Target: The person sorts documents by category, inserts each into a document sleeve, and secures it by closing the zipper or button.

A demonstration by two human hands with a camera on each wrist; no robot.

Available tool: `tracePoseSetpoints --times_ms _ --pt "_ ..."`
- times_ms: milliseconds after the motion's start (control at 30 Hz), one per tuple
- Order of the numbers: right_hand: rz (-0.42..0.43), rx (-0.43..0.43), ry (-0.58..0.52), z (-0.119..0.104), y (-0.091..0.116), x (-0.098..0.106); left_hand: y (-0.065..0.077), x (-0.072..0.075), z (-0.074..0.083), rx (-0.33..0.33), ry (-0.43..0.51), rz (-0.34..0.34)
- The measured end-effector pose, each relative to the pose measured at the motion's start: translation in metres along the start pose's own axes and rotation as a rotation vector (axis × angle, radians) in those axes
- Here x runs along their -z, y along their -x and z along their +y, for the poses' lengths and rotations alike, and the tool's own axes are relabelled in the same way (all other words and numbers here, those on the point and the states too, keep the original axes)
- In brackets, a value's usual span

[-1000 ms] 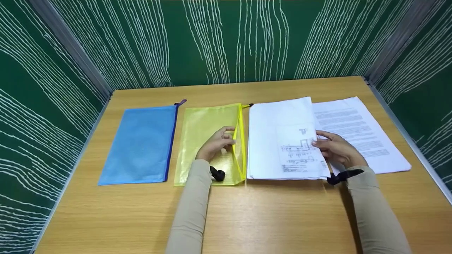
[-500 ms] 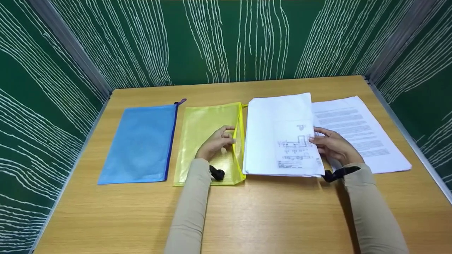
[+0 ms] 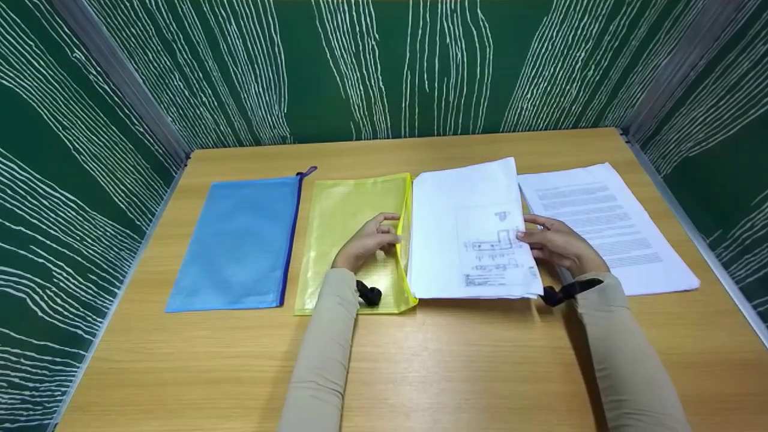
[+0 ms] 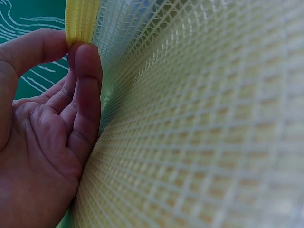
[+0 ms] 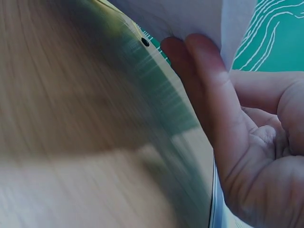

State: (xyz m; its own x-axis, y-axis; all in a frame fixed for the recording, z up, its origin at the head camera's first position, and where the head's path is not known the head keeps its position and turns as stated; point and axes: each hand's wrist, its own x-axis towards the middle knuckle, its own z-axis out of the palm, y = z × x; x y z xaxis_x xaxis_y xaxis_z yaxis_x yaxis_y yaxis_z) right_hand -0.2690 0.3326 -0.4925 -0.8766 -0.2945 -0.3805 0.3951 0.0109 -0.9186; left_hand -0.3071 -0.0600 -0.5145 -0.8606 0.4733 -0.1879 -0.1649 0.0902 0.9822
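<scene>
At the mouth of the yellow pouch (image 3: 348, 204), your left hand (image 3: 366, 245) pinches the zipper edge (image 4: 81, 23) between thumb and fingertips. Your right hand (image 3: 563, 245) pinches the right edge of the white papers (image 3: 450, 210), thumb on top, fingers beneath; their top sheet bears a line drawing (image 3: 492, 246). Their left edge sits right by the pouch mouth, though I cannot tell whether any of it is inside. To their right, partly hidden behind them, lie the text sheets (image 3: 606, 222). On your left, the blue pouch (image 3: 240, 246) lies flat beside the yellow. The 2 pouches rest on a wooden table (image 3: 456, 366), with green panels (image 3: 300, 60) behind.
</scene>
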Motion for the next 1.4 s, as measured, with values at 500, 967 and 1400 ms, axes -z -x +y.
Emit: tracePoseSetpoints --times_ms 500,967,1400 --pt "-0.009 0.005 0.050 -0.003 -0.006 -0.005 0.001 -0.001 0.002 -0.007 0.011 -0.018" --pt "-0.008 -0.032 0.083 -0.010 -0.010 -0.004 0.001 -0.001 0.003 0.004 -0.010 -0.007" --pt "-0.007 -0.029 0.135 -0.016 -0.015 -0.011 0.002 -0.001 0.005 -0.011 -0.037 -0.045"
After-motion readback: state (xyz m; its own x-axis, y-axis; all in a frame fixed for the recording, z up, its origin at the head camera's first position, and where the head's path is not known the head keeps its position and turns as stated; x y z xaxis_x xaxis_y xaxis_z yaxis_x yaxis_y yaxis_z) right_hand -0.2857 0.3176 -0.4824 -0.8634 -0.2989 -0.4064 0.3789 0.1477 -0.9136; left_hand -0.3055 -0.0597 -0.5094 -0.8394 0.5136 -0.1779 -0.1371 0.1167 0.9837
